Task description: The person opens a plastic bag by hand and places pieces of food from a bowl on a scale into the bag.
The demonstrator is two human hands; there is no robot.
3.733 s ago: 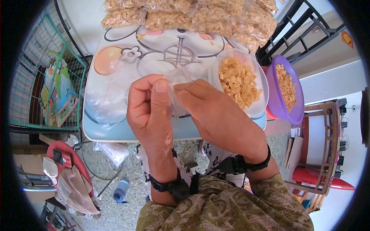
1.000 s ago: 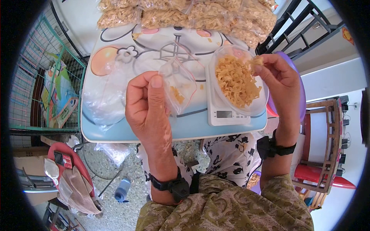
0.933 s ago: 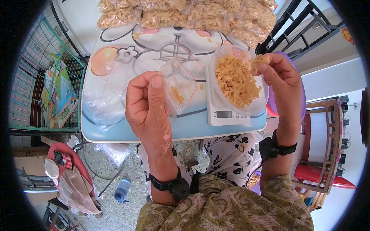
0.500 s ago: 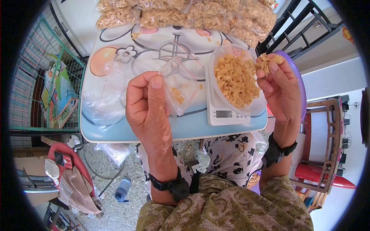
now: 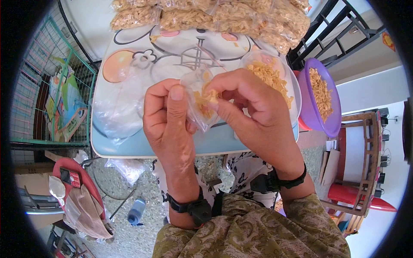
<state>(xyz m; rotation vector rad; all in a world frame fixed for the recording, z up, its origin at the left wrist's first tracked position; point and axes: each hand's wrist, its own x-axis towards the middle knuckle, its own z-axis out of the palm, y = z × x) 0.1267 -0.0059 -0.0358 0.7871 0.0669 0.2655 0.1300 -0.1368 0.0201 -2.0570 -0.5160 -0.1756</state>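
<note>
My left hand pinches the left edge of a small clear plastic bag above the table. A few yellowish flakes show inside the bag. Closed around more of the same flakes, my right hand is at the bag's mouth, its fingertips partly hidden. Behind my right hand, a clear round bowl holds a heap of flakes. The scale under the bowl is almost wholly covered by my right hand.
Filled bags line the table's far edge. Empty clear bags lie at the table's left. A purple basin of flakes stands at the right. A blue bottle is on the floor; a phone rests on a red stool.
My right hand has moved left from beyond the bowl to the bag, carrying flakes. The purple basin and its contents are now uncovered, while the scale is now hidden.
</note>
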